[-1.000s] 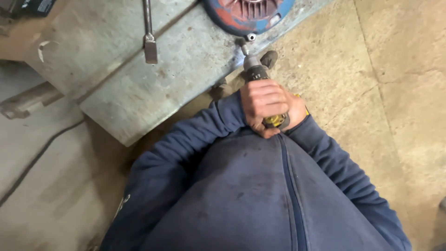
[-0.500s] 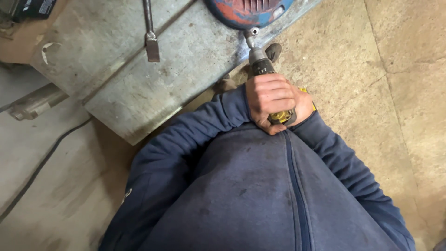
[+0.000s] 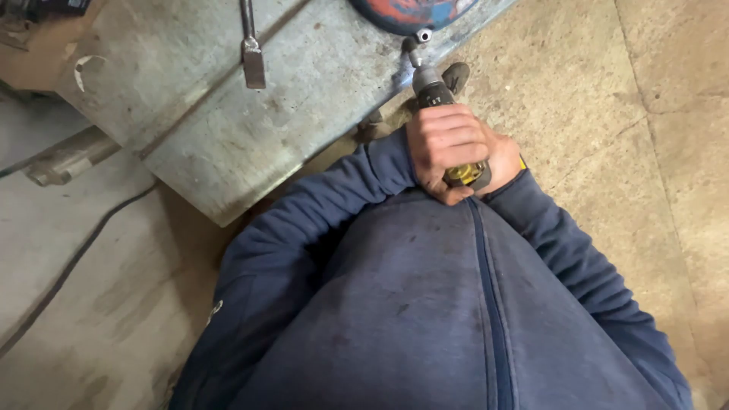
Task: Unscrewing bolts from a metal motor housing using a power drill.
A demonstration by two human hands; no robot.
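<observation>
Both hands hold a cordless drill (image 3: 431,89) close to my belly. My left hand (image 3: 446,140) wraps over the top of its black and yellow body. My right hand (image 3: 507,161) is mostly hidden under the left; only its edge shows by the navy sleeve. The drill's chuck points away from me, and its silver socket tip (image 3: 423,35) sits at the edge of a grey metal table (image 3: 190,121). Just beyond the tip lies a round red and blue object (image 3: 410,11), cut off by the frame's top edge.
A flat metal chisel (image 3: 251,47) lies on the table to the left. A grey tube (image 3: 67,161) and a dark cable (image 3: 76,258) lie on the concrete floor on the left. My shoes (image 3: 456,76) show beside the table edge.
Both hands and the drill have shifted a little to the right and forward, bringing the tip closer to the round object. The grip is unchanged.
</observation>
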